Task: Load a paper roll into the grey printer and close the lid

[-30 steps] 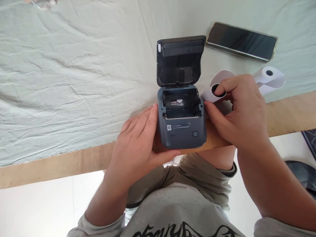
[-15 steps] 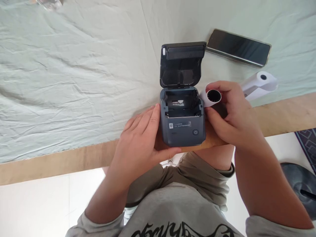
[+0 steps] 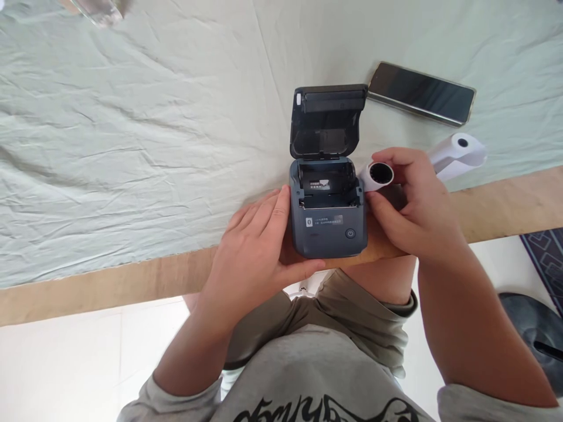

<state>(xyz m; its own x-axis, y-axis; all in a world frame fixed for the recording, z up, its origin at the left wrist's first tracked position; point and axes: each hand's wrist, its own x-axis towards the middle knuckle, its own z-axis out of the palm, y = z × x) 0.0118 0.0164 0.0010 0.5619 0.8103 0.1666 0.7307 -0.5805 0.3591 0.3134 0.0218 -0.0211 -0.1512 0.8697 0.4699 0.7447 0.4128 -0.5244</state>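
Note:
A dark blue-grey label printer sits at the table's front edge with its black lid raised, and its roll compartment shows a small white sticker inside. My left hand rests along the printer's left side, fingers stretched and close together, thumb under its front edge. At the printer's right side, my right hand holds a small white roll with a dark round core between thumb and fingers. The roll is beside the compartment, not inside it.
A dark phone lies behind and to the right. A second white paper roll, partly unwound, is right of my right hand. A clear object is at the far left. The pale cloth is wrinkled; its wooden table edge shows.
The view has shifted slightly. The printer appears a little further right in it, and its lid is seen at a slightly different angle. Both hands keep their places on the printer and roll.

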